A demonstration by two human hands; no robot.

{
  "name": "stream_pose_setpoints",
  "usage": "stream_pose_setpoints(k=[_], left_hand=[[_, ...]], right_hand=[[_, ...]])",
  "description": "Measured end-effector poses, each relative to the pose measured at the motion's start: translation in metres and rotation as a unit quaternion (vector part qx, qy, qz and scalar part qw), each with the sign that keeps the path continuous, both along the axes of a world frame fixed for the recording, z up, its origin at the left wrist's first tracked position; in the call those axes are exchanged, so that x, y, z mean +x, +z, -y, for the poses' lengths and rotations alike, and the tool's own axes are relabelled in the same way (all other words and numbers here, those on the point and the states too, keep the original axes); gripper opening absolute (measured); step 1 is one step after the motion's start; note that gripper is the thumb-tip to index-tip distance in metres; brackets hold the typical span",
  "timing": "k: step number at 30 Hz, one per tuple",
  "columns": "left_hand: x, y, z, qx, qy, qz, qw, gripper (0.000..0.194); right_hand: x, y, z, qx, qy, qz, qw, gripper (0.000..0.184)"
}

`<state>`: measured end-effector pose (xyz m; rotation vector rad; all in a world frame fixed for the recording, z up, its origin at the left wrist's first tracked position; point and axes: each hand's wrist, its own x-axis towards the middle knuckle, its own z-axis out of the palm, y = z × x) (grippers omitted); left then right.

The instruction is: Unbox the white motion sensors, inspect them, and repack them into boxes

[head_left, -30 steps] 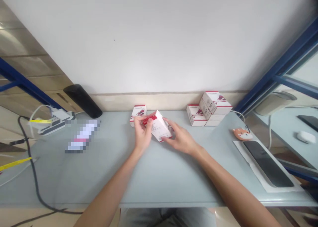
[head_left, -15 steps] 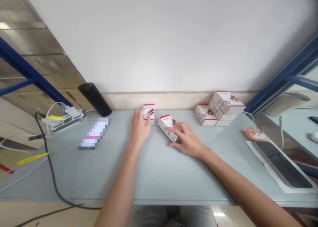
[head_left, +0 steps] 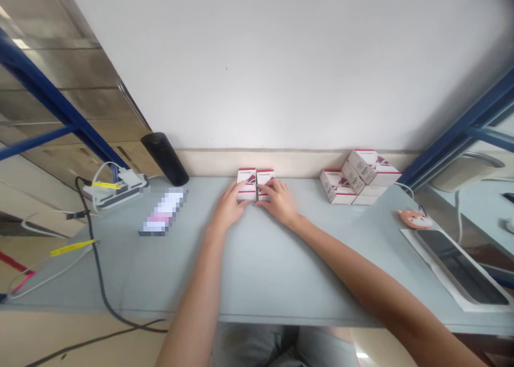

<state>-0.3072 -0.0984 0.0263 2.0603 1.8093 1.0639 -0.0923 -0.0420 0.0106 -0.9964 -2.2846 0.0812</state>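
Two small white cartons with red edges stand upright side by side on the worktop, near the wall, and they seem to touch each other. Your left hand is on the left carton, and your right hand is on the right carton. Both hands are half open, with the fingers curved over the front faces, but one cannot tell if they really grip. On your right side, more cartons make a small stack. On your left side are a black cylinder, a blurred flat item and a power strip. Further right, a phone lies on white paper, just beside an orange fox-shaped object.
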Motion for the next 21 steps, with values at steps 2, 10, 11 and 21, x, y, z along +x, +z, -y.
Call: stream_pose_setpoints(k=[2, 10, 11, 21], left_hand=[[0.000, 0.000, -0.001, 0.007, 0.022, -0.016, 1.000, 0.064], [-0.001, -0.001, 0.000, 0.014, 0.087, -0.084, 0.993, 0.060], [0.000, -0.001, 0.001, 0.016, 0.090, -0.091, 0.992, 0.059], [0.051, 0.020, 0.010, 0.097, 0.033, -0.202, 0.974, 0.065]], right_hand=[[-0.012, 0.000, -0.007, 0.000, 0.010, -0.002, 1.000, 0.055], [-0.023, 0.001, -0.011, -0.018, 0.032, -0.026, 0.999, 0.054], [-0.022, 0.001, -0.010, -0.021, 0.033, -0.033, 0.999, 0.053], [0.055, 0.022, 0.010, -0.019, 0.014, -0.053, 0.998, 0.041]])
